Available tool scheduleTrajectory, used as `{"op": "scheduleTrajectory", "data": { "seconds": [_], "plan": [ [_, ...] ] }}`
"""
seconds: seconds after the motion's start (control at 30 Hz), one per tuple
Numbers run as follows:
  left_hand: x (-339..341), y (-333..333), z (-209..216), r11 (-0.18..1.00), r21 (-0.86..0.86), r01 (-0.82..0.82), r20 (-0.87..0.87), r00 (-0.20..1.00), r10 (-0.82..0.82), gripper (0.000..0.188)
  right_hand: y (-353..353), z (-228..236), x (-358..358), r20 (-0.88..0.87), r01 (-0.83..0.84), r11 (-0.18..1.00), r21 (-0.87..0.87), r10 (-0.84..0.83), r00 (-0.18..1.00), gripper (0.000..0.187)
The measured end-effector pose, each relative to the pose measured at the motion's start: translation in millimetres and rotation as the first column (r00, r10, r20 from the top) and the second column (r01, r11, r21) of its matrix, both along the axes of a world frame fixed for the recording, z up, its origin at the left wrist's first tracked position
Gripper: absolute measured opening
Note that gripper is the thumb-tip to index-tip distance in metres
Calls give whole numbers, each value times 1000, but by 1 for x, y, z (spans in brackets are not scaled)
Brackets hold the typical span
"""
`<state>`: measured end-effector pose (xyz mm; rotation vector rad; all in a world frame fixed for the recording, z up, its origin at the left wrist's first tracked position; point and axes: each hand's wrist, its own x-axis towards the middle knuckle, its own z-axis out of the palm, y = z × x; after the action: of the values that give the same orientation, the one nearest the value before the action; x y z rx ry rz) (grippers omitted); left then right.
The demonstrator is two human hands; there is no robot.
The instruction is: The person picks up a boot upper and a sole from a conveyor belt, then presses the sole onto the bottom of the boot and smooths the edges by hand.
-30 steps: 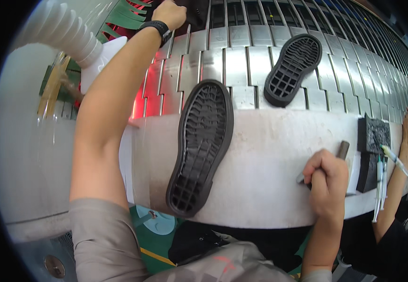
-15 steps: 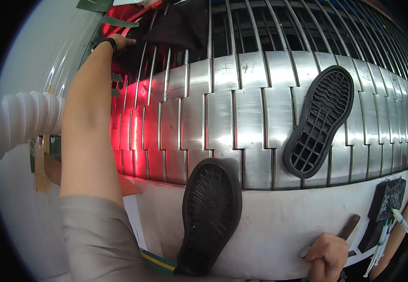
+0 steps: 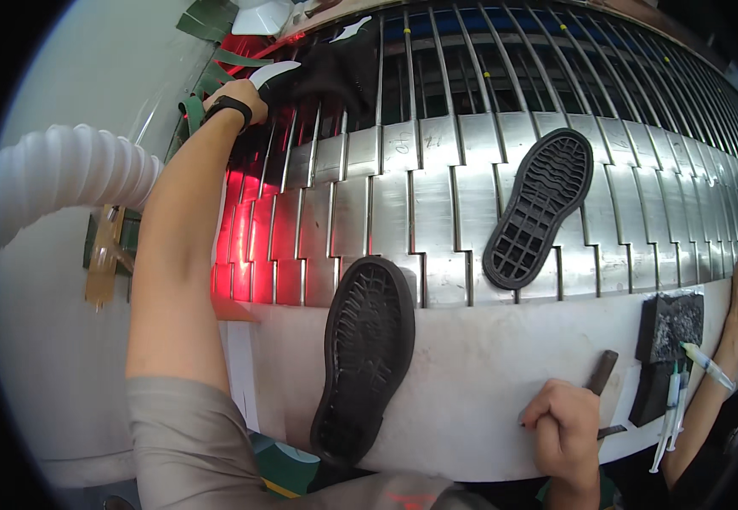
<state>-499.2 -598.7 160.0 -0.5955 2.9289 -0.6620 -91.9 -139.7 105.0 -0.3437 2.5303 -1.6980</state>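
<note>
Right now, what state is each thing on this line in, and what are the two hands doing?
Left hand: stretched far out, gripping a dark shoe upper on the metal slat conveyor.
Right hand: fisted around a dark tool handle, resting on the white ledge.
Near black sole: tread up, straddling ledge and conveyor.
Far black sole: tread up, lying alone on the slats.
Dark sponge block: lying on the ledge, untouched.
</note>
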Motion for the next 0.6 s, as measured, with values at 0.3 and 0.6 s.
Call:
{"op": "scheduleTrajectory", "data": {
  "seconds": [0.3,0.6],
  "plan": [
    [76,41,52,977,170,131,-315,946,-72,76,-5,8,11,29,46,998,-34,-45,999,17],
    [218,72,104,780,226,583,-795,574,-199,95,-4,6,53,-316,179,974,-137,-214,924,21]
  ]
}}
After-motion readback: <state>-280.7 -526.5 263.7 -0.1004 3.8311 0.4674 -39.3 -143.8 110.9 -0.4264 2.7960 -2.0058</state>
